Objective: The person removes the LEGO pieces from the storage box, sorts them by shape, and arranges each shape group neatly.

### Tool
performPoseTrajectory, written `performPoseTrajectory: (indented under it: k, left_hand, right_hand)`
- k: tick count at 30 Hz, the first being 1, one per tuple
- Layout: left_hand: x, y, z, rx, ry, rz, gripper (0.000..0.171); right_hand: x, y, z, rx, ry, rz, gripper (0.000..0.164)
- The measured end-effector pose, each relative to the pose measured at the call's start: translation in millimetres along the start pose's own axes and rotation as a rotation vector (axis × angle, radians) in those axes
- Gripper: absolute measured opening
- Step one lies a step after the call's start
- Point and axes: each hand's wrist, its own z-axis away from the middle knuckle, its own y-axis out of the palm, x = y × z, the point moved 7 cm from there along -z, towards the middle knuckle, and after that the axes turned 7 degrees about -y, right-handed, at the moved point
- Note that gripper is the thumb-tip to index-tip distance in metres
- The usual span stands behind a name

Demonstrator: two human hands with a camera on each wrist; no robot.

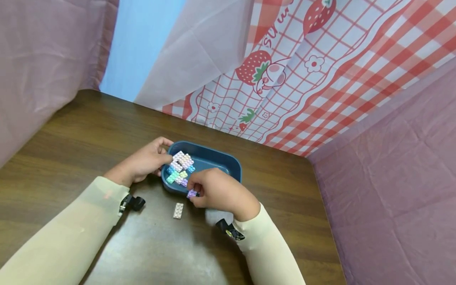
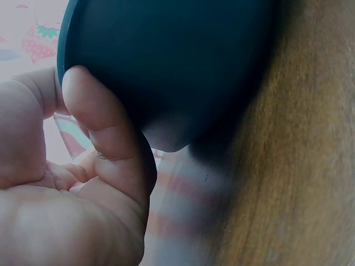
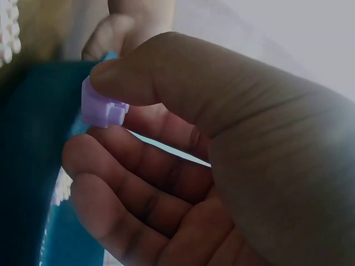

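My left hand [image 1: 147,160] grips the left end of a dark blue tray [image 1: 236,166], its thumb pressed to the tray wall [image 2: 166,61] in the left wrist view. My right hand [image 1: 222,192] pinches a purple toy building brick [image 3: 97,105] between thumb and fingers, just outside the tray's near rim. Several pastel bricks lie bunched at the tray's left end, among them a mint green brick [image 1: 172,177] and a pink-white brick [image 1: 177,165]. On the table in front of the tray lies a cream brick [image 1: 178,210], studs up.
The tray stands on a brown wooden table [image 1: 285,198]. A strawberry-print checked cloth [image 1: 285,79] hangs behind it, with pinkish curtains [image 1: 392,178] on both sides. Small black cameras [image 1: 136,203] sit on both wrists.
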Motion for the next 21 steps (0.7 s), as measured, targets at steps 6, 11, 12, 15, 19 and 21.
performPoseTrajectory:
  k: [6,11,12,15,19,21]
  left_hand:
    - [-0.6,-1.2,0.0,-0.003,-0.005,-0.001,0.058]
    - [-0.7,-1.6,-0.4,-0.013,-0.011,-0.014,0.055]
    - [-0.6,-1.5,-0.4,-0.014,-0.014,-0.015,0.055]
    - [0.2,-1.5,-1.2,-0.016,-0.017,-0.018,0.057]
    - [1.0,-1.4,-1.4,-0.021,-0.019,-0.024,0.058]
    - [1.4,-1.1,-1.5,-0.02,-0.018,-0.025,0.058]
  right_hand:
    - [17,15,5,0.013,-0.055,0.027,0.01]
    - [29,29,7,0.032,-0.098,0.06,0.01]
    - [31,32,8,0.04,-0.103,0.066,0.011]
    - [34,41,8,0.06,-0.113,0.088,0.012]
    - [37,51,9,0.07,-0.124,0.1,0.011]
    - [39,56,9,0.079,-0.126,0.103,0.01]
